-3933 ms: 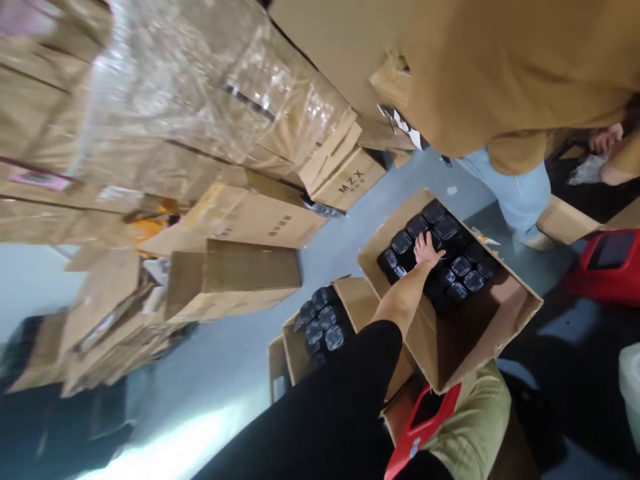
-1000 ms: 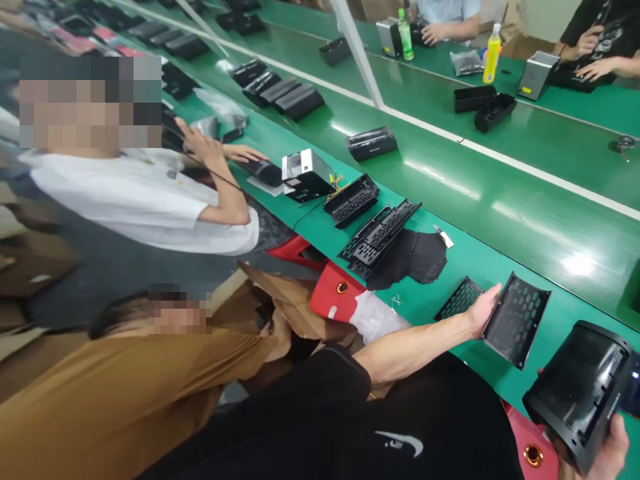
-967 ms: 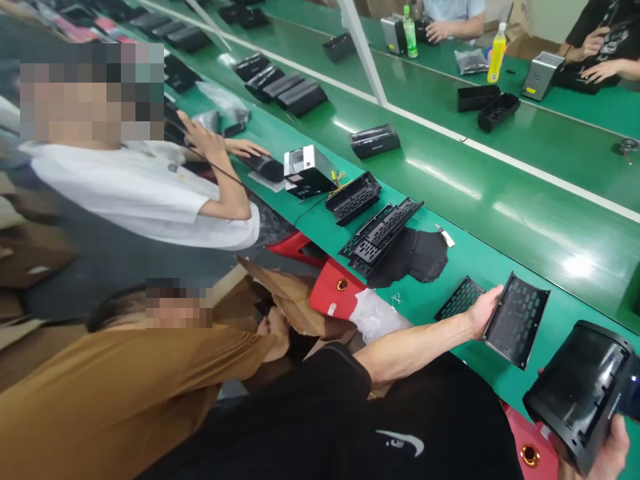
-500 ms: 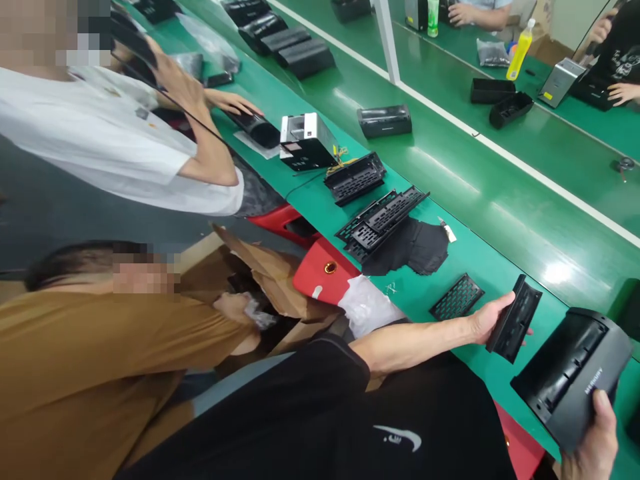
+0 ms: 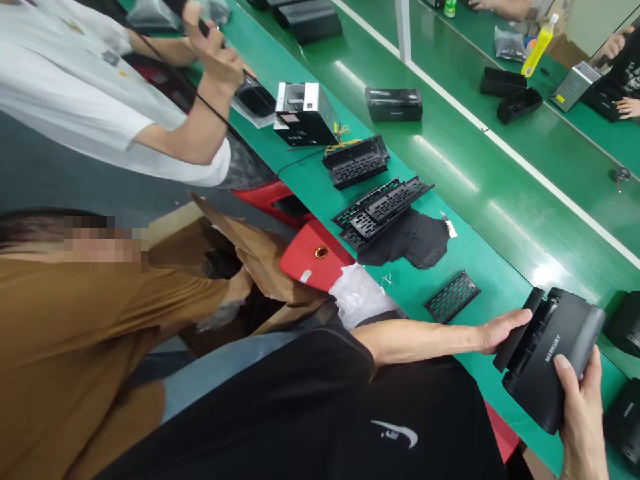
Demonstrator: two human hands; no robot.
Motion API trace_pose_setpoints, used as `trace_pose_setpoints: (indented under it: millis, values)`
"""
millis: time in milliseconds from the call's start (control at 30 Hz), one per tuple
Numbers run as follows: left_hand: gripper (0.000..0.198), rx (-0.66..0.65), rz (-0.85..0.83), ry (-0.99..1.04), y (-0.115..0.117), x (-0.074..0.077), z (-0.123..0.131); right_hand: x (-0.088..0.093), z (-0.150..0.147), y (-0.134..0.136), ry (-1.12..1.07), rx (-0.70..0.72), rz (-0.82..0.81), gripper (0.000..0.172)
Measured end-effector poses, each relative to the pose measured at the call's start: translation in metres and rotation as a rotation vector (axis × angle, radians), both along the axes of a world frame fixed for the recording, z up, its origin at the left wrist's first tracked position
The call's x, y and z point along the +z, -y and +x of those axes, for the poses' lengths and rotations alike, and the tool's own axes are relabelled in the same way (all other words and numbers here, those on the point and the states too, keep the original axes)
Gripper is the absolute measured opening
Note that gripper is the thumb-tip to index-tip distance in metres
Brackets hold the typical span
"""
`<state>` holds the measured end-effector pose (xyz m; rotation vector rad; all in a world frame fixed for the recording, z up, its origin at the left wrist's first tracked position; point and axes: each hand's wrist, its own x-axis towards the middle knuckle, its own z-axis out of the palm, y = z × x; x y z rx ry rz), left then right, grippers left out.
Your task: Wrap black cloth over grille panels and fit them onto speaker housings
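My right hand (image 5: 583,393) grips a black speaker housing (image 5: 575,340) marked MERKURY, with the thumb on its front face. My left hand (image 5: 500,330) is closed round a narrow black cover panel (image 5: 515,340), its thumb along the panel's edge. The panel is held against or just beside the open slot on the housing's left side; whether the two touch I cannot tell. A perforated black grille (image 5: 453,297) lies on the green table (image 5: 410,293) left of my left hand.
Stacked black grilles (image 5: 385,210) lie on a black cloth (image 5: 425,243). Behind them stand a silver-and-black box (image 5: 306,113) and another housing (image 5: 394,105). More housings (image 5: 625,323) stand at the right edge. Co-workers sit left, one reaching into a cardboard carton (image 5: 260,260).
My hands have come together, bringing the cover panel up to the housing's slotted side. The housing has turned and moved left. The white-sleeved co-worker's raised hand has moved.
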<state>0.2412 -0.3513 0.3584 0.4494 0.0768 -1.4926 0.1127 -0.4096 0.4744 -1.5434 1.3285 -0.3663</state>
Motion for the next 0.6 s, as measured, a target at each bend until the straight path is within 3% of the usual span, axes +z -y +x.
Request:
trace_pose_setpoints:
  millis: [133, 333, 600]
  values:
    - [0.065, 0.050, -0.006, 0.084, 0.000, 0.011, 0.001, 0.003, 0.007, 0.000, -0.057, 0.024, -0.058, 0.109]
    - [0.077, 0.066, 0.017, 0.138, 0.001, 0.012, -0.001, 0.006, 0.016, -0.007, -0.200, 0.058, -0.110, 0.115]
    - [0.083, -0.031, -0.025, 0.089, 0.007, 0.015, -0.001, -0.013, 0.004, 0.018, -0.352, 0.142, -0.100, 0.123]
